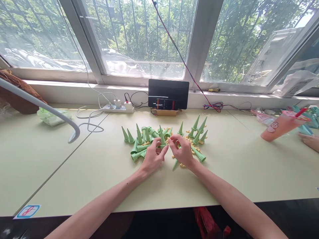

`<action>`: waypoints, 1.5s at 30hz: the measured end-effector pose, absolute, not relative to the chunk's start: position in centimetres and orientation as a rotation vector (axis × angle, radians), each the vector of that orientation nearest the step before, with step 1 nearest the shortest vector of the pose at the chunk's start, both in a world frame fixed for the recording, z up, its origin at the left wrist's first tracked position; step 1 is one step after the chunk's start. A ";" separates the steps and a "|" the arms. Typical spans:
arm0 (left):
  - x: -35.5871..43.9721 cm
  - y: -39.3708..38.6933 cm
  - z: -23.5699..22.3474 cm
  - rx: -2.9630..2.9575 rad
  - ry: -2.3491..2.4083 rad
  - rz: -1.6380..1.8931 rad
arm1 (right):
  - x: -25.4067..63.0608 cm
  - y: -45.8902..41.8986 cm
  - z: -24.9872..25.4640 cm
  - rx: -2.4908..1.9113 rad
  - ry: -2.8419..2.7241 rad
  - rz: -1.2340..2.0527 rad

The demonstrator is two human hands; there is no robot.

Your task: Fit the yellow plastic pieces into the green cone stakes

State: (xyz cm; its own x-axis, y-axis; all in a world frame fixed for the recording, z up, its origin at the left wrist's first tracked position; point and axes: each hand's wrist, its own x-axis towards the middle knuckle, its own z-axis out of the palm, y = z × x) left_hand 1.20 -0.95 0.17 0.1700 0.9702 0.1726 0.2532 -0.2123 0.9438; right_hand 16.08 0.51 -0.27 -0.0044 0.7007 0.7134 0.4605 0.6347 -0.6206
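Observation:
My left hand (155, 155) is closed around the base of a green plastic spike (162, 136), which points upward. Close beside it, my right hand (181, 148) pinches a small yellow plastic piece (168, 140) at the side of that spike's base. A heap of green spikes (139, 148) lies and stands to the left of my hands. More green spikes (196, 124) stand upright behind and to the right, some with yellow pieces on them. Loose yellow pieces (196, 148) lie by my right hand, partly hidden by it. One spike (175, 165) lies in front.
A phone (166, 104) leans on a dark tablet (168, 89) at the back. A power strip (119, 108) with cables stands left of it. A tilted drink cup (279, 126) and another person's hand (310, 142) are at right. A grey curved bar (50, 109) crosses the left.

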 end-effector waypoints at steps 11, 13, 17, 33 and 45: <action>1.0 -0.8 0.0 1.632 1.199 1.134 | 15.7 0.4 -0.3 -0.966 -1.649 0.219; 1.0 -0.7 0.0 1.629 1.192 1.140 | 15.7 0.4 -0.4 -0.964 -1.656 0.220; 1.0 -0.7 0.1 1.610 1.184 1.156 | 15.7 0.4 -0.6 -0.963 -1.670 0.225; 0.8 -0.7 -0.2 1.656 1.245 1.094 | 15.7 0.4 -0.5 -0.946 -1.705 0.258; 0.8 -0.8 0.6 1.619 1.181 1.137 | 15.4 0.2 -0.9 -0.996 -1.663 0.384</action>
State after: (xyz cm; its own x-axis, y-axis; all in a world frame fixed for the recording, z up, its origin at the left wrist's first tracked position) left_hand 0.85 -0.82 0.60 0.1547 0.9679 0.1979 0.2344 -0.2306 0.9444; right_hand 15.44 0.22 -0.87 -0.0399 0.7696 0.6373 0.4127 0.5935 -0.6909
